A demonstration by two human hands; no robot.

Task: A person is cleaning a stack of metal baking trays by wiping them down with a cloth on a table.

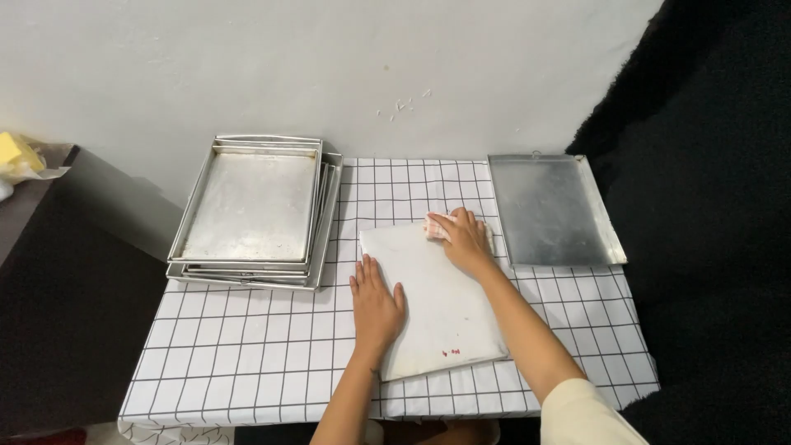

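At the centre of the frame a bench (247, 354) under a black-gridded white cloth meets a pale wall. On it lies a white board (441, 309); the left hand (376, 305) presses it flat, fingers released, while the right hand (465, 241) clenches a pink-and-white rag (434, 228) at its upper edge. Stacked metal trays (251, 210) sit upper left, a single tray (554, 210) upper right.

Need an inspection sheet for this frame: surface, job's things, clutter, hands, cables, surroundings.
Surface: table under a white, black-gridded cloth.
Job's things: white board lying flat at the centre; a patterned cloth on its far edge.
Clutter: stack of metal trays on the left, single metal tray on the right.
Hands: left hand flat on the board; right hand pressing the cloth.
Cables: nothing seen.
Surroundings: white wall; yellow object far left.
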